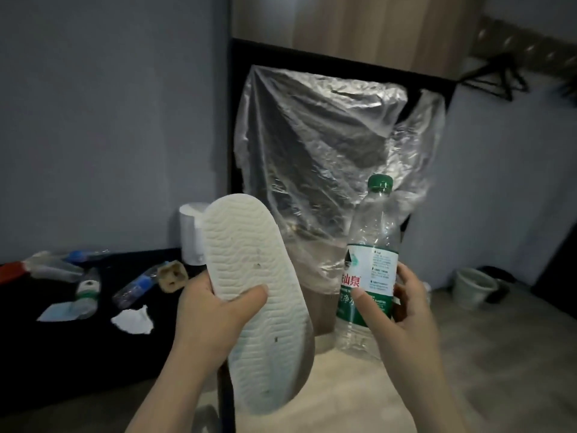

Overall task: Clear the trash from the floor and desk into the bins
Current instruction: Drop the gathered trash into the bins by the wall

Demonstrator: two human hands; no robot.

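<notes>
Our left hand (215,310) curls round a white slipper (249,276). The thumb lies across its ribbed sole and the other fingers are hidden behind it. The slipper stands on end, sole towards us, with its toe leaning to eleven o'clock.

Our right hand (402,310) grips a clear water bottle (371,254), thumb on the green and white label and fingers wrapped round the far side. The bottle is upright, its green cap at twelve o'clock, and it sits just beside the slipper at its three o'clock.

Behind both, at twelve o'clock, a clear plastic bag (312,135) hangs open inside a black frame. At nine o'clock of the slipper lies a black desk (62,354). On it are several lying bottles (134,287), a crumpled tissue (132,320), a scrap of cardboard (171,276) and a white cylinder (190,232). A white bucket (471,285) stands on the floor at three o'clock of our right hand, well apart from it.
</notes>
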